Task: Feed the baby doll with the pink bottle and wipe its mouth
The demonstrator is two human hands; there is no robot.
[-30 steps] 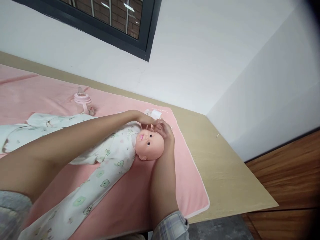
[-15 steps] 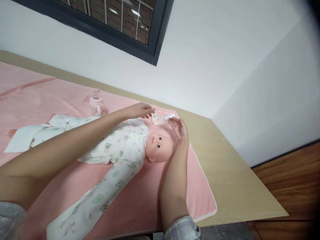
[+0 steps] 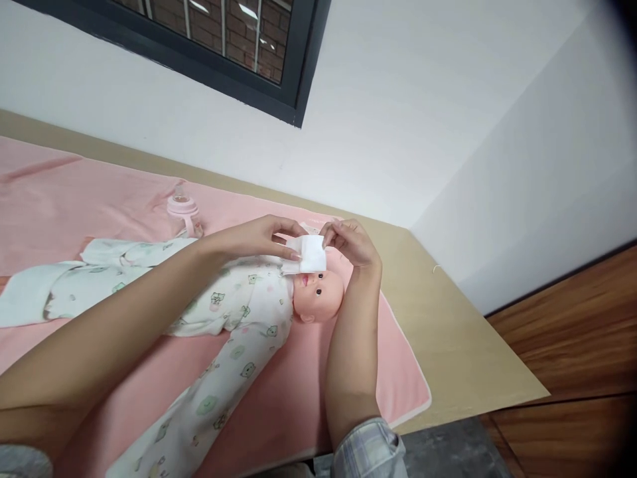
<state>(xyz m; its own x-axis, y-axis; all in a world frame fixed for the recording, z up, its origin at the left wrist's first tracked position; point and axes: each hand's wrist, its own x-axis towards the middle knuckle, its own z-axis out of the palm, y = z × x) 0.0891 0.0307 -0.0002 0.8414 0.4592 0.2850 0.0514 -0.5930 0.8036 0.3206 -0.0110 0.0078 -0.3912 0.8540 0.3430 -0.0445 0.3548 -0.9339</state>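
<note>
A white tissue or wipe (image 3: 313,253) is stretched between my hands above the baby doll (image 3: 319,300), covering part of its face. My left hand (image 3: 269,237) pinches the left side, thumb in front. At the upper right corner, my right hand (image 3: 351,240) grips it between thumb and fingers. The doll lies on its back in white patterned clothes (image 3: 261,305), head to the right. Partly hidden behind my hands is a small white packet (image 3: 311,227).
A pink-topped baby bottle (image 3: 182,209) with a handle stands beyond the doll. A pink blanket (image 3: 293,385) covers much of the wooden table (image 3: 423,318). Behind are a white wall (image 3: 368,119) and a dark-framed window (image 3: 298,86); wooden panelling (image 3: 572,318) is at right.
The white tissue or wipe has come up from by the packet and now spans both hands over the doll's face. Both hands have closed on it. The view has shifted slightly.
</note>
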